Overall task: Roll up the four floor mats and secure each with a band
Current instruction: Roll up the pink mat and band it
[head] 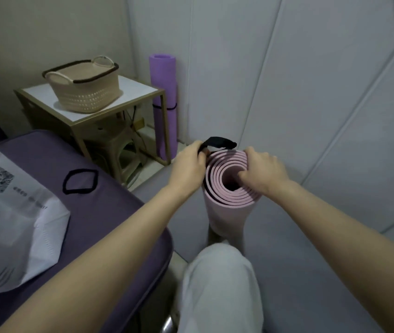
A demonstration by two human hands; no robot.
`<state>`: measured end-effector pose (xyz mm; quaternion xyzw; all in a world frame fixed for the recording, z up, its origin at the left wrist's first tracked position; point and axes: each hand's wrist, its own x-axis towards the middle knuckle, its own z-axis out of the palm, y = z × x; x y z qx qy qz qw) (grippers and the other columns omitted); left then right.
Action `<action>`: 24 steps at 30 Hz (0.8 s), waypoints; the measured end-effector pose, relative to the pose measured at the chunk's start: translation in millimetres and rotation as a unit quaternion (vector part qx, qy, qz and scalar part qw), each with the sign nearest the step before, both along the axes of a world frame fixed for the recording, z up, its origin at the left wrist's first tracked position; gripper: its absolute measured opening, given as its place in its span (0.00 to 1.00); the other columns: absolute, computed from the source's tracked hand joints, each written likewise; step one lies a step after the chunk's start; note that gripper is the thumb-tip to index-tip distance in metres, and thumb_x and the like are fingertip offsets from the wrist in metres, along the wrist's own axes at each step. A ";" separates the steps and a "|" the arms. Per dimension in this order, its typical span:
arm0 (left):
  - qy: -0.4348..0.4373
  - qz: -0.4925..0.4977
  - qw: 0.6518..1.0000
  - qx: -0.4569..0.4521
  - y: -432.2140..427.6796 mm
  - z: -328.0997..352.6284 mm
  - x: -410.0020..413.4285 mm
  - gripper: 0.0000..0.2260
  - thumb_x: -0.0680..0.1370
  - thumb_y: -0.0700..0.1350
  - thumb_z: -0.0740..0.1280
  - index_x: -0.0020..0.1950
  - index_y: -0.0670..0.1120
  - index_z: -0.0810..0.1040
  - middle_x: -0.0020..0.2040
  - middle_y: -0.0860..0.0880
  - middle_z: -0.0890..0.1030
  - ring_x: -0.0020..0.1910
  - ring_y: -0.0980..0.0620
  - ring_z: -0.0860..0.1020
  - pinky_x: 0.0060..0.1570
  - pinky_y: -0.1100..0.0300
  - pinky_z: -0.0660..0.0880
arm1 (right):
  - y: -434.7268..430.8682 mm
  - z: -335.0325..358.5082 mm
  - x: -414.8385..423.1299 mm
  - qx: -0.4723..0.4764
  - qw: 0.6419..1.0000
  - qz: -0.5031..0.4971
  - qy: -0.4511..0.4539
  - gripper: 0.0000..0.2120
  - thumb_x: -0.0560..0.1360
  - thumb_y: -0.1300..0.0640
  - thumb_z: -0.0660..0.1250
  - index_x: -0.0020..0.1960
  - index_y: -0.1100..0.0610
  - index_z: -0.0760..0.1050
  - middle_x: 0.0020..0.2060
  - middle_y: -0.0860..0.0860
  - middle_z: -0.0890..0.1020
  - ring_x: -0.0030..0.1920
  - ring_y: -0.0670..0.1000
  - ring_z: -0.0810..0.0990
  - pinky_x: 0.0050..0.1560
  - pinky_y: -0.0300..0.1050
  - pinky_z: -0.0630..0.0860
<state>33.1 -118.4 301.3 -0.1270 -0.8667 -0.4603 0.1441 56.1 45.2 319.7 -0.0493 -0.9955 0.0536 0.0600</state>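
Observation:
A rolled pink mat (227,207) stands upright on the floor in front of my knee. My right hand (261,171) grips its top edge, fingers curled over the rim into the spiral. My left hand (188,164) pinches a black band (220,143) at the mat's upper left rim; the band loops out behind the roll. A rolled purple mat (163,92) with a black band around its middle leans upright in the corner. A second black band (80,181) lies loose on the purple bed.
A purple bed (109,212) with a white bag (10,224) on it fills the left side. A gold-framed side table (133,92) carries a beige basket (83,87), with a stool beneath. Grey padded wall panels (311,92) are on the right.

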 end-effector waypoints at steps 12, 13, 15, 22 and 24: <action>-0.045 -0.167 0.972 -0.162 119.0 19.8 12.9 0.20 0.72 0.46 0.69 0.61 0.42 0.69 0.60 0.43 0.73 0.60 0.44 0.71 0.52 0.56 0.69 | 96.7 23.9 39.9 -0.122 0.982 -0.142 -0.025 0.30 0.69 0.49 0.71 0.67 0.56 0.65 0.57 0.59 0.79 0.58 0.60 0.77 0.53 0.46 0.71; -0.040 -0.175 0.969 -0.173 125.4 20.5 13.2 0.20 0.73 0.46 0.68 0.63 0.41 0.69 0.62 0.43 0.72 0.61 0.44 0.71 0.54 0.55 0.69 | 99.7 22.9 43.9 -0.133 0.982 -0.133 -0.003 0.33 0.70 0.49 0.71 0.70 0.54 0.61 0.58 0.59 0.79 0.59 0.60 0.77 0.54 0.47 0.71; -0.029 -0.191 0.963 -0.190 135.4 21.7 13.3 0.21 0.74 0.45 0.66 0.66 0.42 0.69 0.63 0.43 0.72 0.62 0.44 0.71 0.58 0.52 0.71 | 105.7 20.4 51.4 -0.151 0.983 -0.101 0.034 0.35 0.71 0.49 0.69 0.73 0.49 0.58 0.60 0.56 0.78 0.60 0.59 0.76 0.55 0.48 0.71; -0.012 -0.185 0.963 -0.196 157.6 20.5 12.2 0.19 0.74 0.45 0.65 0.64 0.46 0.71 0.61 0.46 0.75 0.60 0.45 0.73 0.56 0.52 0.72 | 126.7 10.6 60.4 -0.154 0.976 -0.080 0.136 0.10 0.79 0.57 0.57 0.58 0.56 0.72 0.55 0.58 0.79 0.55 0.60 0.76 0.47 0.48 0.69; -0.012 -0.167 0.969 -0.183 157.4 19.5 12.3 0.17 0.73 0.45 0.65 0.62 0.47 0.72 0.60 0.47 0.77 0.59 0.46 0.74 0.55 0.52 0.73 | 129.0 6.4 61.1 -0.181 0.963 -0.115 0.163 0.09 0.80 0.57 0.55 0.53 0.59 0.71 0.50 0.63 0.79 0.50 0.63 0.76 0.43 0.50 0.67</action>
